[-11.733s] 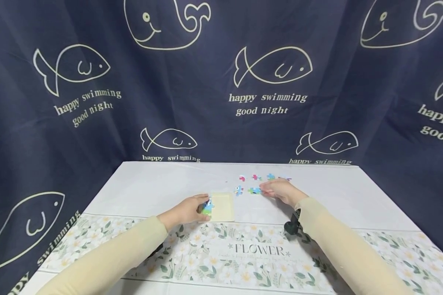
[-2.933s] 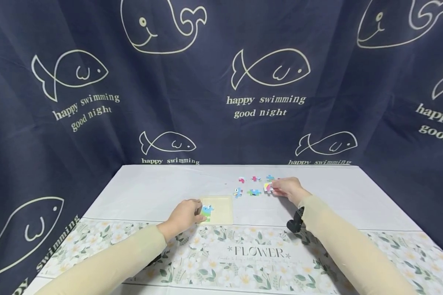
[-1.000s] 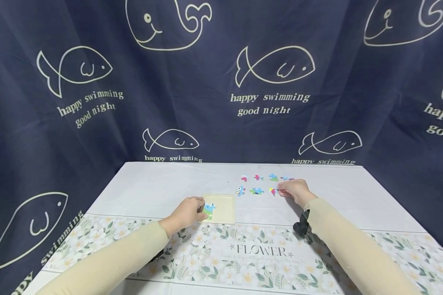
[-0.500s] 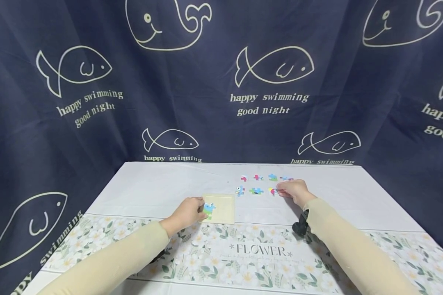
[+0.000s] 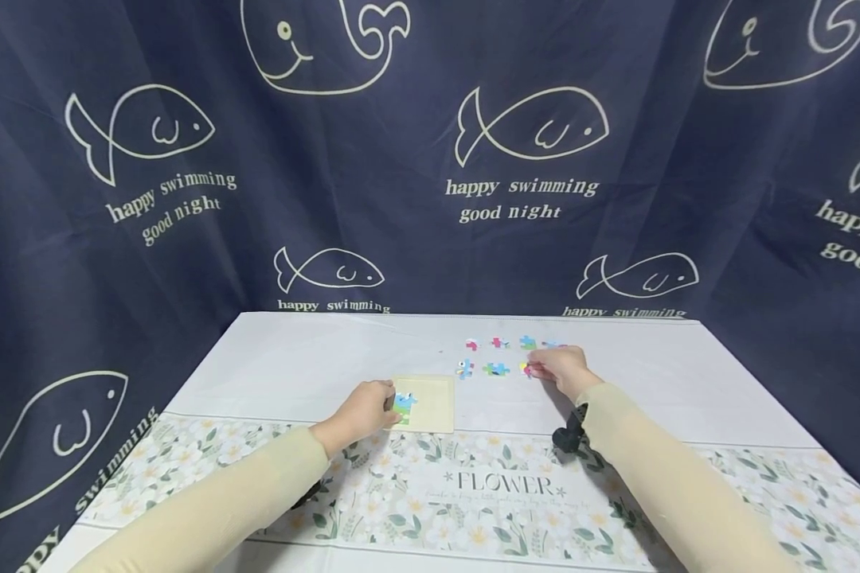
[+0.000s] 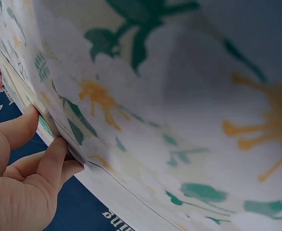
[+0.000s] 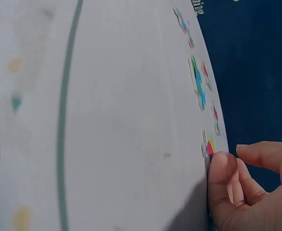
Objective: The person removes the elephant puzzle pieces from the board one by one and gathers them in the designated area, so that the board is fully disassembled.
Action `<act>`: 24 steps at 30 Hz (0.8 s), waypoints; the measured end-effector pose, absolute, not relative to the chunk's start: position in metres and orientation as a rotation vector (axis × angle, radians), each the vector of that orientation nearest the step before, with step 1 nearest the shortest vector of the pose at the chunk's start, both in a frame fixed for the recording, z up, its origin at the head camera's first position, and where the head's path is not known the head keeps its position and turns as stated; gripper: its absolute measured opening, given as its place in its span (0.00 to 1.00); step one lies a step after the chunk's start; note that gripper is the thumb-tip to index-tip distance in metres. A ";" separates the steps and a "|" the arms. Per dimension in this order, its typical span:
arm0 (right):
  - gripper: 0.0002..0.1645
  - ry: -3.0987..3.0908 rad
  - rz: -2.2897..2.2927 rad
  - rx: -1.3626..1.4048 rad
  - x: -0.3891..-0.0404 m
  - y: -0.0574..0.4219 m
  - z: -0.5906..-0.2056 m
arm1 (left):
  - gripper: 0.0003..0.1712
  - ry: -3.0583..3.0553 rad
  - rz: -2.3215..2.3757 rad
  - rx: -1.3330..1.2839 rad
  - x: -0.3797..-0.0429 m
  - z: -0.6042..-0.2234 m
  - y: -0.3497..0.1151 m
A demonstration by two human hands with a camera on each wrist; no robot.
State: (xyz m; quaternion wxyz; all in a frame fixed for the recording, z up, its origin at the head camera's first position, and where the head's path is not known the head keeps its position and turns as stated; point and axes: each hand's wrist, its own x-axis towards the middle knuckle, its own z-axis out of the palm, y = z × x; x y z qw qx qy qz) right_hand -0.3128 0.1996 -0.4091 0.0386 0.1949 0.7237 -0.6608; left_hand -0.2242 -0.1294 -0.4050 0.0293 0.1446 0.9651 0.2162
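My left hand (image 5: 361, 407) grips the left side of a shallow cream puzzle tray (image 5: 437, 403), fingers along its outer edge. Its thumb lies over the tray beside joined blue and green puzzle pieces (image 5: 404, 407), partly hidden by the hand. In the left wrist view, the thumb and curled fingers of the left hand (image 6: 32, 163) close on the tray's edge. On the right, my right hand (image 5: 560, 369) pinches a pink and yellow puzzle piece (image 7: 210, 146) low at the table, covering much of it. Its index finger is raised off the piece in the right wrist view.
Loose puzzle pieces lie in two rows beyond the tray: a blue one with an eye (image 5: 465, 368), a green and blue one (image 5: 496, 369), and several behind, including a pink one (image 5: 500, 343). A dark fish-print curtain (image 5: 416, 159) hangs behind the white tabletop (image 5: 308, 358).
The pink and yellow piece, raised about three seconds ago, is now down in the near row. Over the last half second, my right hand has shifted slightly left over it. The left hand stays on the tray.
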 end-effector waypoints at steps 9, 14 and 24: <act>0.31 2.225 -2.029 0.524 -0.310 0.183 -0.402 | 0.13 2.978 0.720 0.440 -0.225 -0.409 -0.131; 0.28 2.230 -2.019 0.480 -0.306 0.178 -0.396 | 0.19 2.996 0.721 0.461 -0.226 -0.409 -0.130; 0.23 2.150 -2.068 0.440 -0.305 0.168 -0.393 | 0.20 2.980 0.768 0.465 -0.226 -0.413 -0.132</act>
